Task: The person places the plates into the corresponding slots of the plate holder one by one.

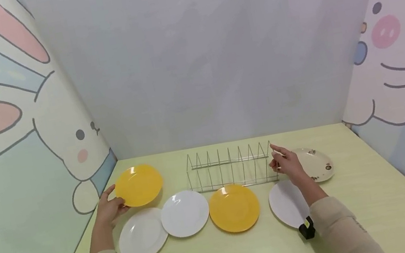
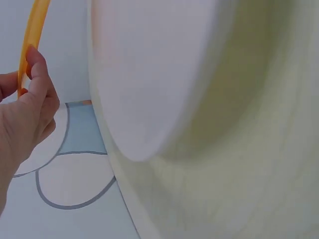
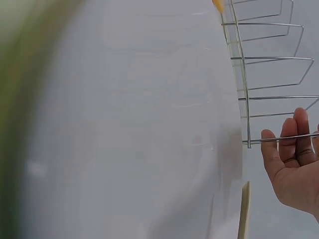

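Observation:
My left hand (image 1: 108,210) pinches a yellow plate (image 1: 139,185) by its left edge, thumb on one face and fingers on the other. The plate is raised and tilted at the back left. In the left wrist view its rim (image 2: 34,30) shows edge-on between thumb and fingers. At the right end of a wire dish rack (image 1: 230,162), my right hand (image 1: 291,166) holds the end wire. The right wrist view shows the fingers (image 3: 288,144) behind that wire; the thumb is mostly out of frame. The rack's slots hold no plates.
In front of the rack lie two white plates (image 1: 143,235) (image 1: 185,213), a second yellow plate (image 1: 234,208) and another white plate (image 1: 287,204), partly under my right forearm. A patterned cream plate (image 1: 316,163) lies at the back right. Walls stand behind and on both sides.

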The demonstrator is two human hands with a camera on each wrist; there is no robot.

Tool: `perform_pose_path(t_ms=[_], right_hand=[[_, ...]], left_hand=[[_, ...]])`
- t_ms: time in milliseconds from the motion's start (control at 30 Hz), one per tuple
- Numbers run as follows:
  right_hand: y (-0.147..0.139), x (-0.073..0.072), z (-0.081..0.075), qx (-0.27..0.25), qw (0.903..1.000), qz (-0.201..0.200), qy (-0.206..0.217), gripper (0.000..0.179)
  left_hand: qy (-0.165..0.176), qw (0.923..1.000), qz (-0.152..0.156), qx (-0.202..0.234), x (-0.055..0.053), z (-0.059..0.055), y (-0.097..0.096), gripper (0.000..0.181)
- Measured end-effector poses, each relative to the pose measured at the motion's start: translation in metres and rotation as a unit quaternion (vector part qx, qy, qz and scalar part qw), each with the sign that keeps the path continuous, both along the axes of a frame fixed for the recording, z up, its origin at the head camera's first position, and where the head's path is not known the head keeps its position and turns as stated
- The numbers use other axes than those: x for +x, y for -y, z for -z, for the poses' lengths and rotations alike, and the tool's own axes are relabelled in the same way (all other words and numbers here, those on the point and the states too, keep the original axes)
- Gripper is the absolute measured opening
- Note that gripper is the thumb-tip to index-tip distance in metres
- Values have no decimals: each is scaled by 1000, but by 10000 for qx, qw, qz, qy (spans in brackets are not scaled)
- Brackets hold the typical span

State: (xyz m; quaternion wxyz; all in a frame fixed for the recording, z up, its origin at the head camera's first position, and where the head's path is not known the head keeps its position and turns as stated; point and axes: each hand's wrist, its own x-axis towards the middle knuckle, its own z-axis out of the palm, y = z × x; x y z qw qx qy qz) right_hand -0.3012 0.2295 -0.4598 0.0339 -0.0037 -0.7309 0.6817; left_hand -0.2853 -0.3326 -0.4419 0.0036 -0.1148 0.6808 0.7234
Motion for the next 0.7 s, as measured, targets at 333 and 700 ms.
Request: perform_pose_path(t_ms=[333, 700], right_hand=[[0, 0, 2, 5, 10000, -28, -13, 49], [-1, 0, 1, 40, 10000, -29, 58, 51]], left_hand=[[-383, 9989, 50, 280, 14, -11, -5, 76], [-308, 9978, -302, 510, 35, -18, -33, 78]])
